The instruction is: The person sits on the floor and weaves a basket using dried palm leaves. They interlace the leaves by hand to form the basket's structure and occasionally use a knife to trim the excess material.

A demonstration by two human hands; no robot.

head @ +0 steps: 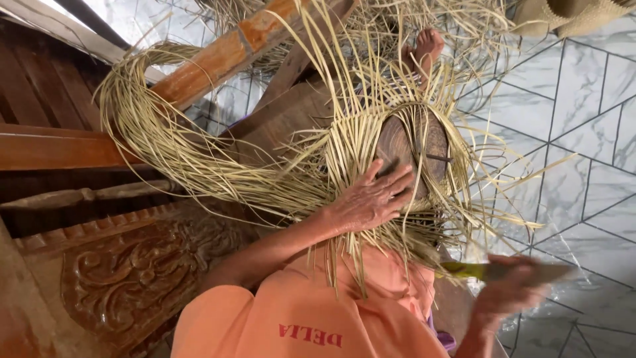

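**Pinning straw weave on a round wooden form**

Left hand (371, 199) flat, fingers spread, pressing pale straw strips (344, 149) against the wooden block (414, 149) to hold the weave taut. Right hand (507, 292), blurred, closed around a yellow-handled blade (503, 270), kept clear beside the lap. Loose strands trailing over the carved wooden furniture (119, 278) and tiled floor (583, 132).

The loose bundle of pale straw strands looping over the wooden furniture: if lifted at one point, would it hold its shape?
Probably not. The straw bundle already droops in a curve, so it likely sags. Its thin strands suggest little weight. Stray ends fan out unbound, so some may slip free.
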